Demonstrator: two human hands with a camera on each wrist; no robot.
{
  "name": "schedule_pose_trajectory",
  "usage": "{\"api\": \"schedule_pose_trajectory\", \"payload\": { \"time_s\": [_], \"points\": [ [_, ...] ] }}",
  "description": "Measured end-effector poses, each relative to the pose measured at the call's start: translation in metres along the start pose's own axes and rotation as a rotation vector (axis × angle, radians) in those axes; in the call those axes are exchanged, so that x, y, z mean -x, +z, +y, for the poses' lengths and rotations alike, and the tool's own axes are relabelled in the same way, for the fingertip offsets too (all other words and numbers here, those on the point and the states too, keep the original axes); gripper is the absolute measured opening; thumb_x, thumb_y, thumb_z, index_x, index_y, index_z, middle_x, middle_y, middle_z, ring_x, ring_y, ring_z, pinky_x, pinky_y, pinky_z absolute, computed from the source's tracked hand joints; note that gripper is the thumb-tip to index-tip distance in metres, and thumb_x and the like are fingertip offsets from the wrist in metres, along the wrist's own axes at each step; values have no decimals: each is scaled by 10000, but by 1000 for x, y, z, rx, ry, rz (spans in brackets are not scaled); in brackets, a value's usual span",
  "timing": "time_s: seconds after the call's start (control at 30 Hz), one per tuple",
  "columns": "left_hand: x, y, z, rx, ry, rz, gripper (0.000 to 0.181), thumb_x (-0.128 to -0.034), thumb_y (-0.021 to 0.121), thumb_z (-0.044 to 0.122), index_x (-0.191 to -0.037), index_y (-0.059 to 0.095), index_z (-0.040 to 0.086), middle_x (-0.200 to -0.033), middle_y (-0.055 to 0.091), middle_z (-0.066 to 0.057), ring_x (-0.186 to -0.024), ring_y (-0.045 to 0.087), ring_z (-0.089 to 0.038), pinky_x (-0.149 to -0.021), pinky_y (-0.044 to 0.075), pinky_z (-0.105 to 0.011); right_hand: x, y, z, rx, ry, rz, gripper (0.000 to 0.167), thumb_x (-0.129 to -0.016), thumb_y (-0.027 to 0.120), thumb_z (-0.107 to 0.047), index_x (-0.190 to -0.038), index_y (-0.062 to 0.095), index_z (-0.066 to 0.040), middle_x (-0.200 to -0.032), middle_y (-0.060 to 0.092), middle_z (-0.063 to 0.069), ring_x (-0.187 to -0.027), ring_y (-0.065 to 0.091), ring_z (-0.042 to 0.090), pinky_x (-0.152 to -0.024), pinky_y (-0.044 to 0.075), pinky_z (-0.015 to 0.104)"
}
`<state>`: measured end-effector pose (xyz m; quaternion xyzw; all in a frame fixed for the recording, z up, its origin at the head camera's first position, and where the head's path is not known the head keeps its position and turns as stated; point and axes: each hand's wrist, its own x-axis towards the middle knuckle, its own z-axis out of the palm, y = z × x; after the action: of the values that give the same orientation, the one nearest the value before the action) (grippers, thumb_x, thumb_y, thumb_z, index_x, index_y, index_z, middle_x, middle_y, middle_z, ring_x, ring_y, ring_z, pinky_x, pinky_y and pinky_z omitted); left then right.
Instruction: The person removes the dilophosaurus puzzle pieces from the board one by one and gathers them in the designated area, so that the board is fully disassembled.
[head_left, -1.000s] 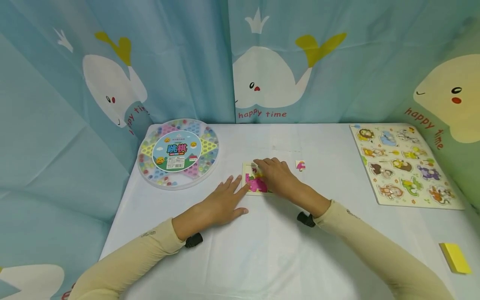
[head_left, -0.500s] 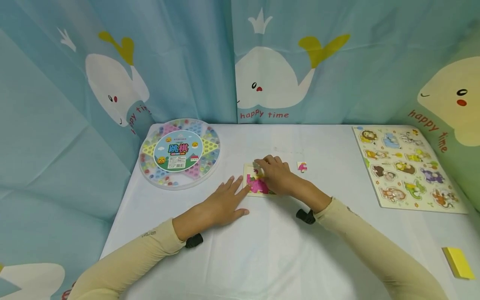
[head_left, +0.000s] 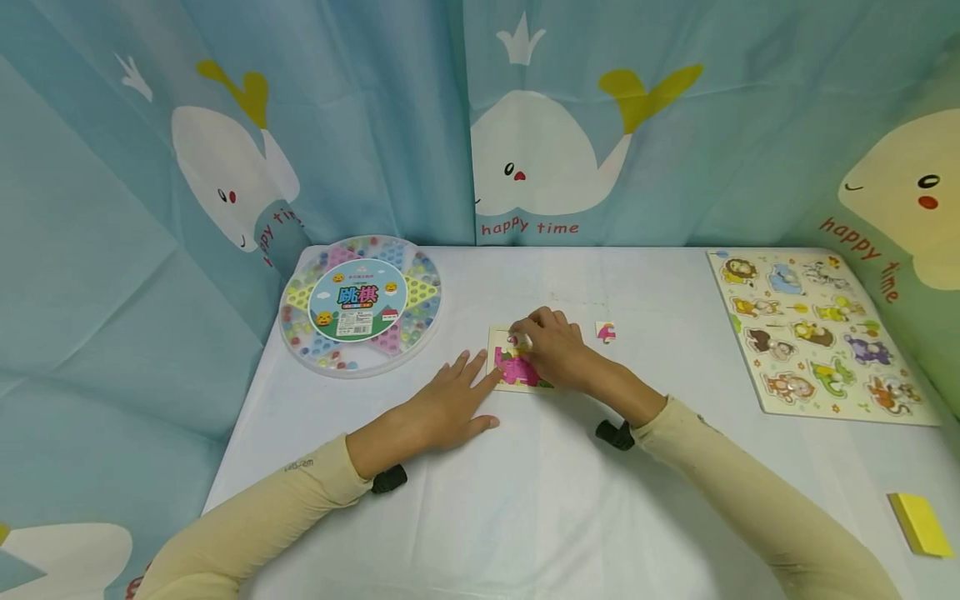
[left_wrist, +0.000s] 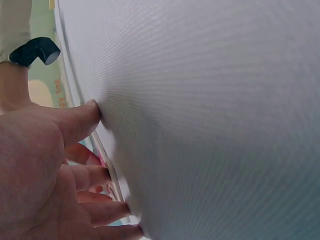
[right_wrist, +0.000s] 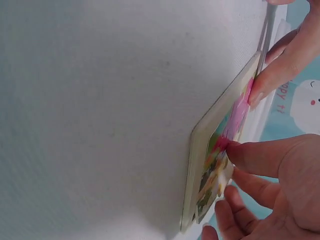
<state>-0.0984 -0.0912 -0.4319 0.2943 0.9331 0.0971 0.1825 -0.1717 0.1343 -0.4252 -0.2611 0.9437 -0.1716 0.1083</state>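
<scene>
At the near right of the white-covered table (head_left: 480, 525), close to its right edge, lies a yellow block (head_left: 919, 524). Black devices sit at both wrists, under beige sleeves (head_left: 262, 508); the print on the left cuff is too small to read. The left hand (head_left: 446, 408) lies spread wide near the table's middle, its index fingertip on the puzzle (head_left: 517, 373). The right hand (head_left: 558, 350) arches over the puzzle's right side, fingers bent, thumb tip touching the picture; whether it pinches a piece, I cannot tell.

The puzzle rests flat around the middle of the table, a thin board with a cream border. Its picture shows a bright pink figure at the lower left, with green and yellow patches; the fingers hide the rest. Just beyond its right edge, well apart from the table's sides, lies a small loose piece (head_left: 605, 332), pink on white.

The far right corner carries a cream board (head_left: 808, 354) of animals, among them a lion and a zebra. At the far left corner, a round checkers set (head_left: 358, 304) is labelled 跳棋 above a barcode sticker. Red "happy time" lettering repeats on the blue whale curtain (head_left: 420, 125) behind.
</scene>
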Motion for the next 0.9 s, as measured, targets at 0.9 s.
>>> {"api": "schedule_pose_trajectory", "payload": {
  "time_s": [0.9],
  "points": [
    [1, 0, 0, -9, 11, 11, 744, -1084, 540, 508, -1679, 298, 134, -1747, 177, -216, -1599, 188, -469, -1259, 272, -597, 1, -5, 4, -50, -50, 12, 456, -979, 739, -66, -1412, 604, -110, -1337, 576, 221, -1108, 579, 366, -968, 554, 491]
  ]
}}
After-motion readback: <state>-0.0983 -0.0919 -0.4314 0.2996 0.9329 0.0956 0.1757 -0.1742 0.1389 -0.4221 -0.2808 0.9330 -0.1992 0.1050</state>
